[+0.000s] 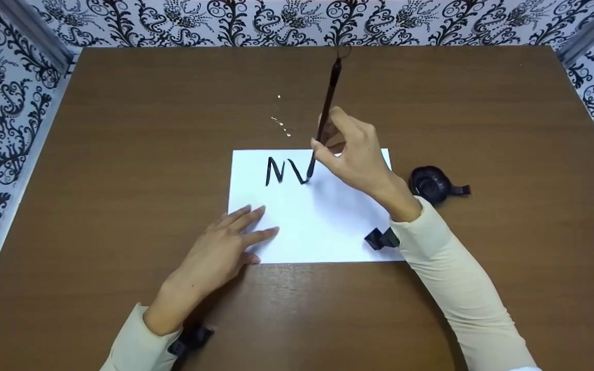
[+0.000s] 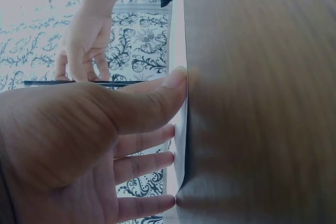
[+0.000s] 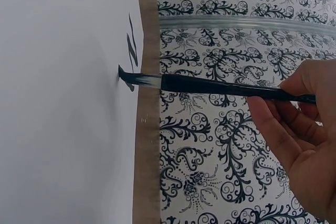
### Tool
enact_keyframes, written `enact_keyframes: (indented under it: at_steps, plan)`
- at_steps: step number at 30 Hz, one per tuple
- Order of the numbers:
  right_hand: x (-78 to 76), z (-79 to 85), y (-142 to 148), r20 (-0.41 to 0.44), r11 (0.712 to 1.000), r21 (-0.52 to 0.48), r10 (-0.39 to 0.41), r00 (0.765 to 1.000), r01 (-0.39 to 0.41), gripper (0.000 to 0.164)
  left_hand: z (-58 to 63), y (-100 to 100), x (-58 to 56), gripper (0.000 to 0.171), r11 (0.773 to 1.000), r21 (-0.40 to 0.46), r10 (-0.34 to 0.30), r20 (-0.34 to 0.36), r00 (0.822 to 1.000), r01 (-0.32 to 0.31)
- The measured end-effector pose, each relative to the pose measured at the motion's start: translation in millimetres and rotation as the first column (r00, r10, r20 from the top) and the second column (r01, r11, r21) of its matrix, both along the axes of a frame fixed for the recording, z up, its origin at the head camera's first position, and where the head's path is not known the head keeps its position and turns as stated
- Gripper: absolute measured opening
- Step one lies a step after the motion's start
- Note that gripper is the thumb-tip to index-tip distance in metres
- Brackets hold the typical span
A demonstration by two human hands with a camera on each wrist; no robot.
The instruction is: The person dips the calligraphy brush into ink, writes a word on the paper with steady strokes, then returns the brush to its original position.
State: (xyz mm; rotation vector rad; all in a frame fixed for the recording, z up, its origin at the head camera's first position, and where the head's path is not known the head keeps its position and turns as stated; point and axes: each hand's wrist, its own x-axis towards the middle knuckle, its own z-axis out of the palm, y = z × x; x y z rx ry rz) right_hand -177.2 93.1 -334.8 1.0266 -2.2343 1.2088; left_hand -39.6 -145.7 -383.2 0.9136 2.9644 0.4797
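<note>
In the head view a white sheet of paper [image 1: 317, 221] lies on the brown table, with black brush strokes [image 1: 275, 171] along its upper part. My right hand [image 1: 353, 149] pinches a dark ink brush [image 1: 328, 100], held nearly upright. Its inked bristles [image 3: 136, 78] touch the paper at the lower end of a slanted stroke, bent slightly against the sheet in the right wrist view. My left hand [image 1: 225, 245] rests with spread fingers on the paper's lower left corner. The left wrist view shows the thumb [image 2: 157, 103] at the sheet's edge.
A small black ink dish [image 1: 431, 184] with a short handle stands right of the paper, beside the right wrist. Small white specks [image 1: 281, 123] lie on the table [image 1: 147, 129] above the sheet. Black-and-white patterned covering [image 1: 286, 23] surrounds the table's far side.
</note>
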Motion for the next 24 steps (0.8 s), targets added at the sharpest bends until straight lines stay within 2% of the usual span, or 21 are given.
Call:
enact_keyframes:
  at_steps: [18,24]
  plan:
    - [-4.9,-2.5,1.4,-0.037,1.0,-0.013,-0.012,0.999,0.011,0.015,0.4,0.5,0.5,0.047,1.0,-0.004,0.006,0.004,1.0,-0.006]
    - [-6.7,-3.4,2.5,-0.026,0.999,-0.03,-0.027,0.999,0.026,0.014,0.1,0.3,0.6,0.047,1.0,-0.003,0.006,0.005,1.0,-0.006]
